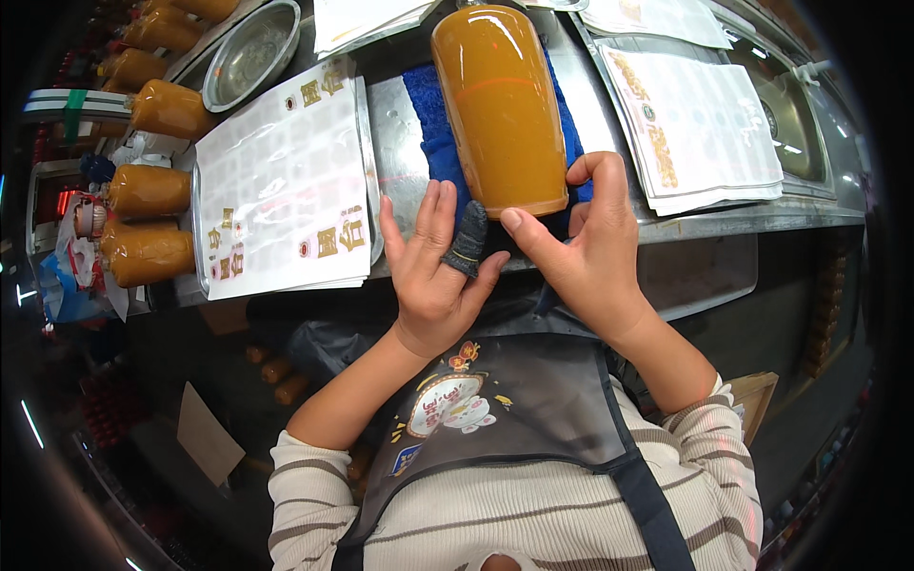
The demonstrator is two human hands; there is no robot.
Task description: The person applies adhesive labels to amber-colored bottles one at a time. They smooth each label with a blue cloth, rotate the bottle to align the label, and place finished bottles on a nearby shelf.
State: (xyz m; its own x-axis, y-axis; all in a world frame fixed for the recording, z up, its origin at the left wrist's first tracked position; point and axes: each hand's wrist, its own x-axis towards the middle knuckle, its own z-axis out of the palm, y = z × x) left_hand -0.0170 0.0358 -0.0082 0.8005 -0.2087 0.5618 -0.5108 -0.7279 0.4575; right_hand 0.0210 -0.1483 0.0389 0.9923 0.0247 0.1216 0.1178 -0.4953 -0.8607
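Observation:
An amber-brown glazed bottle [500, 107] lies on its side on a blue cloth [435, 121], its base towards me and its neck at the top edge of the view. My right hand [589, 250] is at the right side of the base, with the thumb at the base's rim and the fingers curled beside it; how firmly it grips cannot be told. My left hand [439, 278] is just left of the base, fingers spread, holding nothing. A dark grey knitted finger cover [468, 239] is on its index finger, its tip close to the bottle's base.
Sheets of printed decals [285, 178] lie on a tray at the left, and more printed sheets [692, 128] at the right beside a metal sink [785, 128]. A metal bowl [251, 57] stands at the upper left. Several similar bottles [150, 191] lie along the far left.

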